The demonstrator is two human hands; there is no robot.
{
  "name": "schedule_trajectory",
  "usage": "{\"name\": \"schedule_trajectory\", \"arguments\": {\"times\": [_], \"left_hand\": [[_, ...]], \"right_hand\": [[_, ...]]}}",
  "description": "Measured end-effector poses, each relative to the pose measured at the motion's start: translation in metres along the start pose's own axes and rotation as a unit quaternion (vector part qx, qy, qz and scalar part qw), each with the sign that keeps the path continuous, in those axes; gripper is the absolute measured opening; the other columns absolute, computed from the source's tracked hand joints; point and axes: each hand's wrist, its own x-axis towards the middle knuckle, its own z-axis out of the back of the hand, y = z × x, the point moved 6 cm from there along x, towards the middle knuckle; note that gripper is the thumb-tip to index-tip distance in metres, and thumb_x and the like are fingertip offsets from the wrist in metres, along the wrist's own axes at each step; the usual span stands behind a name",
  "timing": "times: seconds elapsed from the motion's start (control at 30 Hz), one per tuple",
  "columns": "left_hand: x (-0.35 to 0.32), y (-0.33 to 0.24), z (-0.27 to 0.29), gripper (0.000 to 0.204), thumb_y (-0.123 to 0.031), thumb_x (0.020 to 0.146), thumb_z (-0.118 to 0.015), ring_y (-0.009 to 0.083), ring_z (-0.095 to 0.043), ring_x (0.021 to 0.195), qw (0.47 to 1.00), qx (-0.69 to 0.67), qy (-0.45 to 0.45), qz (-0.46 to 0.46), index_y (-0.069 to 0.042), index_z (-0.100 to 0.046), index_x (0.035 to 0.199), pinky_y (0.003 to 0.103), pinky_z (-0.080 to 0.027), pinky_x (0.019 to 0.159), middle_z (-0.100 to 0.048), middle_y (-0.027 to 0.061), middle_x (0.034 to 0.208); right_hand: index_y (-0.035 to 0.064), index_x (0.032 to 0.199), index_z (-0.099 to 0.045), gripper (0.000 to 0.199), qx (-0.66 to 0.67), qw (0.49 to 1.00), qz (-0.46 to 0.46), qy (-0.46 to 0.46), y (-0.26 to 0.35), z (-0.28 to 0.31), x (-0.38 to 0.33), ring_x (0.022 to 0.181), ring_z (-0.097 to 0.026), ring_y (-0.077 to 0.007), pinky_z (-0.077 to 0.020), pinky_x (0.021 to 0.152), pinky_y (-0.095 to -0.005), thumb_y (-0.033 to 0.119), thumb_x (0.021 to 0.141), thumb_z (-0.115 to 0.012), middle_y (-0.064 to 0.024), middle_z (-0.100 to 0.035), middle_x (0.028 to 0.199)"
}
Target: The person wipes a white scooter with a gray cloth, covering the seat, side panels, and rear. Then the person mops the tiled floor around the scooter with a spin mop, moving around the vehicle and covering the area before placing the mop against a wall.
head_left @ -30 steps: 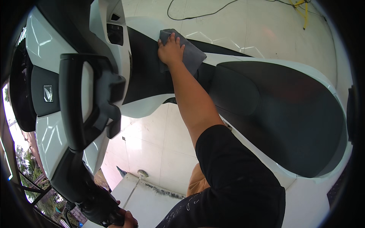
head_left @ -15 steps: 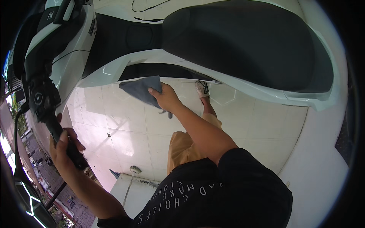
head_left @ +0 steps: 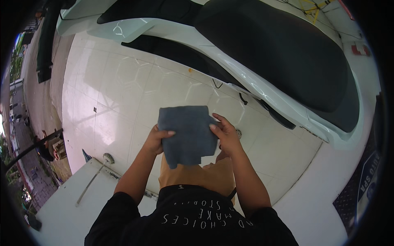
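A folded grey-blue cloth (head_left: 186,133) is stretched out flat between my two hands, in front of my body. My left hand (head_left: 157,138) grips its left edge, thumb on top. On the right edge my right hand (head_left: 223,132) pinches it with the thumb over the front; some of its fingers are behind the cloth or apart from it. Beyond the cloth stands a white scooter (head_left: 221,51) with a long black seat (head_left: 279,53). Neither hand touches the scooter. Its handlebar grip (head_left: 44,61) shows at the upper left.
Glossy pale floor tiles (head_left: 123,90) lie between me and the scooter. A white ledge (head_left: 69,197) with a round brush-like item (head_left: 108,158) is at the lower left. Outside, a paved yard (head_left: 24,119) runs along the left. Yellow stands (head_left: 317,10) are at the far right.
My left hand has let go of the handlebar grip and now holds the cloth. My right hand has drawn the cloth back toward my body, away from the scooter's side. The view has shifted right.
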Motion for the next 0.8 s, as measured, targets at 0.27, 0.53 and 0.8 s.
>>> {"name": "schedule_trajectory", "arguments": {"times": [0.27,0.53,0.8], "left_hand": [[0.177,-0.055,0.051,0.036,0.004,0.084,-0.051,0.0339,-0.063,0.101,0.938,-0.136,-0.176,-0.264,0.002,-0.05,0.121,0.046,-0.056,0.087,-0.06,0.018,0.11],[0.359,-0.143,-0.058,0.066,-0.041,0.099,-0.051,0.0351,-0.024,0.143,0.752,0.348,-0.181,-0.531,-0.001,-0.033,0.148,0.049,-0.017,0.117,-0.034,0.0241,0.15],[0.327,-0.039,-0.11,0.067,-0.044,0.102,-0.038,0.0427,0.005,0.149,0.785,0.284,-0.09,-0.543,0.001,-0.028,0.15,0.057,0.003,0.118,-0.013,0.0202,0.162]], "right_hand": [[0.0063,0.141,-0.045,0.068,-0.471,0.821,-0.321,-0.036,-0.252,0.143,-0.112,0.124,-0.053,-0.0435,-0.0443,0.103,-0.0469,0.044,0.087,-0.064,-0.0224,-0.048,0.141],[0.0138,0.132,-0.051,0.059,-0.573,0.724,-0.371,-0.101,-0.265,0.139,-0.107,0.117,-0.055,-0.0409,-0.0488,0.096,-0.0505,0.043,0.084,-0.068,-0.0164,-0.045,0.141],[0.0108,0.129,-0.055,0.059,-0.591,0.716,-0.36,-0.091,-0.265,0.147,-0.102,0.117,-0.056,-0.0389,-0.0495,0.095,-0.0494,0.042,0.082,-0.068,-0.0158,-0.048,0.137]]}}
